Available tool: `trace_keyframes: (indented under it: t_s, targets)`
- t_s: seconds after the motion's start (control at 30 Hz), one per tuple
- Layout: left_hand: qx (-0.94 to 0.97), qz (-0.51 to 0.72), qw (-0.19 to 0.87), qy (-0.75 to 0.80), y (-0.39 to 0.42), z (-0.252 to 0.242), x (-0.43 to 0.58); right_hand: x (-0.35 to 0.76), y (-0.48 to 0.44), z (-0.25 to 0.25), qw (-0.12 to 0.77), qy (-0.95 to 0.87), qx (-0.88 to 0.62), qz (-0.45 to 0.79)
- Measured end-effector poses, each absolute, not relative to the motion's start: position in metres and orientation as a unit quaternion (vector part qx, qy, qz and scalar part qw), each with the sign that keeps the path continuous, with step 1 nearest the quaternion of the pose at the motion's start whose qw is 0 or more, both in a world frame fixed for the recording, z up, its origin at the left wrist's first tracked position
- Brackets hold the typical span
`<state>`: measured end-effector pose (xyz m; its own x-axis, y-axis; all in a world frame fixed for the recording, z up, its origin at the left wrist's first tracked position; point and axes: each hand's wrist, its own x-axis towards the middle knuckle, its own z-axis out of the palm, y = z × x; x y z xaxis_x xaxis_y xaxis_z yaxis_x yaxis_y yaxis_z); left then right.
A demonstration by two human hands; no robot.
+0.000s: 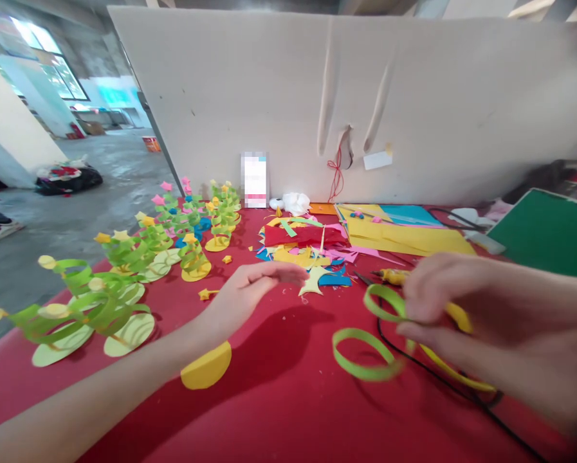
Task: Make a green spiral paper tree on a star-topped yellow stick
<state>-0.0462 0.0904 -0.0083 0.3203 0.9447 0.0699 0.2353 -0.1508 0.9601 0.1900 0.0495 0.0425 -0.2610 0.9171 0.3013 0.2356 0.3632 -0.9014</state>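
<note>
A yellow paper disc (211,368) lies on the red table (288,418), partly covered from view by the left forearm. To the right of the disc, the right hand (500,312) pinches a light green paper strip (365,372) between thumb and fingers, closed tight at the tips while the palm stays hollow; 2 loops of the strip hang out on the side toward the disc. The left hand (249,283) is above the table, beyond the disc and a little right of it, its fingers loosely stretched and close together. Their undersides are hidden, so I cannot tell whether they have hold of anything. The fingertips are near a pale yellow scrap (312,281), itself beyond the disc to the right. Farther beyond the disc on that side sits a heap of coloured paper scraps (302,236), then a stack of yellow sheets (408,239). A black cord (455,384) runs right of the disc, near a yellow-handled tool (389,277). Left of the disc and beyond it stand curled green paper models (119,315) on oval bases, many topped with small stars. A phone (255,180) stands upright far beyond the disc, in front of a white panel (249,83).
</note>
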Motion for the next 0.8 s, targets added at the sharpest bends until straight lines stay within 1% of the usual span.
trace_keyframes:
  t_s: [0.07, 0.1, 0.23, 0.37, 0.47, 0.53, 0.63, 0.8]
  targets:
    - [0.680, 0.357, 0.488, 0.416, 0.074, -0.002, -0.039, 0.182, 0.052, 0.042, 0.414, -0.720, -0.423, 0.362]
    - [0.702, 0.348, 0.476, 0.399, 0.066, 0.001, -0.036, 0.179, 0.054, 0.041, 0.398, -0.723, -0.428, 0.370]
    - [0.748, 0.328, 0.424, 0.392, 0.049, 0.004, -0.030, 0.172, 0.063, 0.031, 0.360, -0.687, -0.422, 0.469]
    - [0.756, 0.328, 0.412, 0.388, 0.048, 0.003, -0.030, 0.173, 0.061, 0.028, 0.346, -0.645, -0.399, 0.552]
    - [0.756, 0.323, 0.422, 0.384, 0.051, 0.001, -0.031, 0.174, 0.058, 0.032, 0.351, -0.612, -0.376, 0.601]
    - [0.748, 0.317, 0.448, 0.374, 0.053, -0.001, -0.031, 0.176, 0.058, 0.034, 0.362, -0.606, -0.361, 0.610]
    - [0.735, 0.310, 0.492, 0.349, 0.055, -0.002, -0.030, 0.181, 0.061, 0.035, 0.374, -0.609, -0.347, 0.608]
    - [0.745, 0.279, 0.496, 0.348, 0.055, 0.001, -0.028, 0.187, 0.066, 0.038, 0.405, -0.614, -0.372, 0.566]
